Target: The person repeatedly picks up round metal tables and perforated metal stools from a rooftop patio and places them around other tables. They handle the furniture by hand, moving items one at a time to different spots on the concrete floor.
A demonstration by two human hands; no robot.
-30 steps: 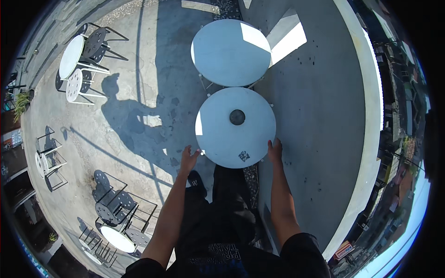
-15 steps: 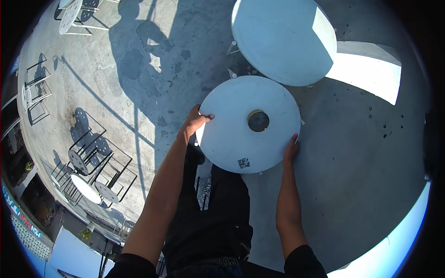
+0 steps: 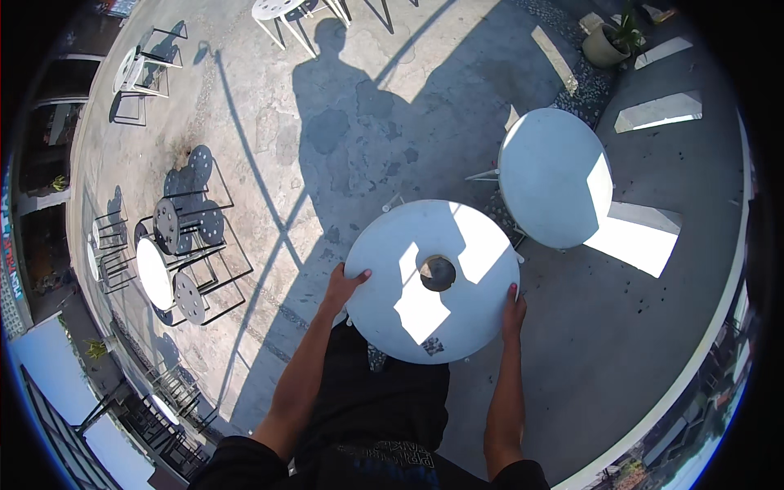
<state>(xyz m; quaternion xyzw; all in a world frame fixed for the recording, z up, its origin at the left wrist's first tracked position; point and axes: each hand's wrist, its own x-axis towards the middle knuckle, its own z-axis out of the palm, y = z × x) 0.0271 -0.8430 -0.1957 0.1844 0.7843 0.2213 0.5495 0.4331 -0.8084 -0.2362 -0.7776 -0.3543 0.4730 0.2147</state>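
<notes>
Both my hands grip a round white table (image 3: 384, 302) with a hole through its middle, one at each side of the rim. My left hand (image 3: 345, 287) has its thumb on the top and its fingers under the edge. At the opposite rim, my right hand (image 3: 513, 314) is closed the same way, with the thumb against the edge. Leg tips poke out past the top's rim. Sunlit patches and a small dark mark show on the white top. A second round white table (image 3: 551, 184) stands just beyond, to the right.
Black stools (image 3: 189, 298) stand around a small white round table (image 3: 153, 273) on the left. A white stool (image 3: 278, 8) is at the far edge. Along the right runs a low grey wall (image 3: 686, 327). A potted plant (image 3: 606, 46) sits at the far right corner.
My view has swung, so the second table now appears lower and farther right. The held table has come into patches of sunlight, with both hands still on its rim.
</notes>
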